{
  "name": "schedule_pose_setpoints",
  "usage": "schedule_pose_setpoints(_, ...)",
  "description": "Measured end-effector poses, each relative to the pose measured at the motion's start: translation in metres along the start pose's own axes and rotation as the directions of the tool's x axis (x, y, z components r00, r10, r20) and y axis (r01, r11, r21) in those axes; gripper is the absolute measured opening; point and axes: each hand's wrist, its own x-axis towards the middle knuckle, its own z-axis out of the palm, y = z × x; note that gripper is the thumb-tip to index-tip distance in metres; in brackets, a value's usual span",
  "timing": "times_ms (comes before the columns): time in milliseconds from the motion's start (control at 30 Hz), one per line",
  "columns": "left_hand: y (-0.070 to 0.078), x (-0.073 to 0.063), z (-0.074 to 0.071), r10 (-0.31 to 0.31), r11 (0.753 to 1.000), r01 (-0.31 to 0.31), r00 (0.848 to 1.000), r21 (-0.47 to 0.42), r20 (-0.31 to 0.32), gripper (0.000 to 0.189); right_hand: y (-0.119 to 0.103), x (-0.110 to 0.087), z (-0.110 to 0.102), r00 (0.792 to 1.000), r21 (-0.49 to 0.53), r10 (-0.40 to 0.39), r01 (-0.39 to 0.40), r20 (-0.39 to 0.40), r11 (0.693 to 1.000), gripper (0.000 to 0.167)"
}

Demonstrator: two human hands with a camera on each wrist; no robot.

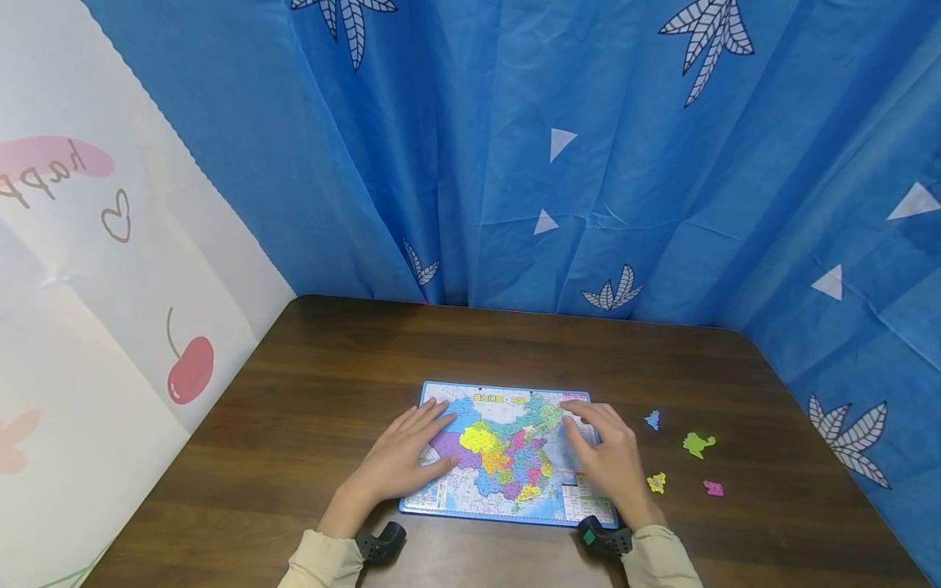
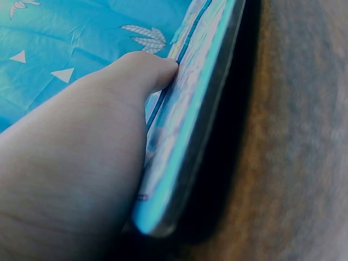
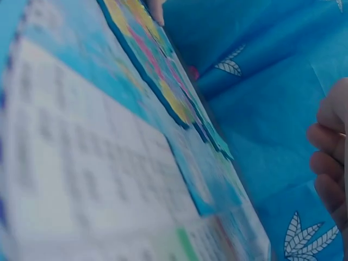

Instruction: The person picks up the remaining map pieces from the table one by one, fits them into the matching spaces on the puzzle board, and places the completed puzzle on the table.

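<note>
A blue-edged map puzzle board (image 1: 485, 515) lies on the table, with coloured map pieces such as a yellow piece (image 1: 479, 438) fitted in its middle. My left hand (image 1: 400, 454) rests on the board's left part with its fingers spread. In the left wrist view the left thumb (image 2: 157, 69) lies on the face of the board (image 2: 168, 174). Over the board's right side, my right hand (image 1: 612, 459) has loosely bent fingers near the green upper-right pieces (image 1: 546, 416). The right wrist view shows these fingers (image 3: 329, 157) apart from the board (image 3: 87, 141), pinching nothing.
Right of the board lie four loose puzzle pieces: a blue one (image 1: 653, 420), a green one (image 1: 697, 444), a yellow one (image 1: 657, 483) and a pink one (image 1: 713, 488). A blue curtain (image 1: 500, 163) hangs behind the brown table (image 1: 294, 392); a white printed sheet (image 1: 88, 286) is at left.
</note>
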Motion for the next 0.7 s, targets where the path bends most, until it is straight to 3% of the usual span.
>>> schedule_pose_setpoints(300, 0.000, -0.001, 0.000, 0.000, 1.000, 0.000, 1.000, -0.007, -0.004, 0.074, 0.010, -0.001, -0.005, 0.996, -0.042, 0.088, -0.089, -0.016, 0.995, 0.031)
schedule_pose_setpoints(700, 0.000, -0.001, 0.000, -0.026, 0.999, 0.026, 1.000, -0.025, 0.003, 0.073, 0.023, -0.002, -0.008, 0.994, -0.051, 0.096, -0.099, -0.051, 0.994, 0.033)
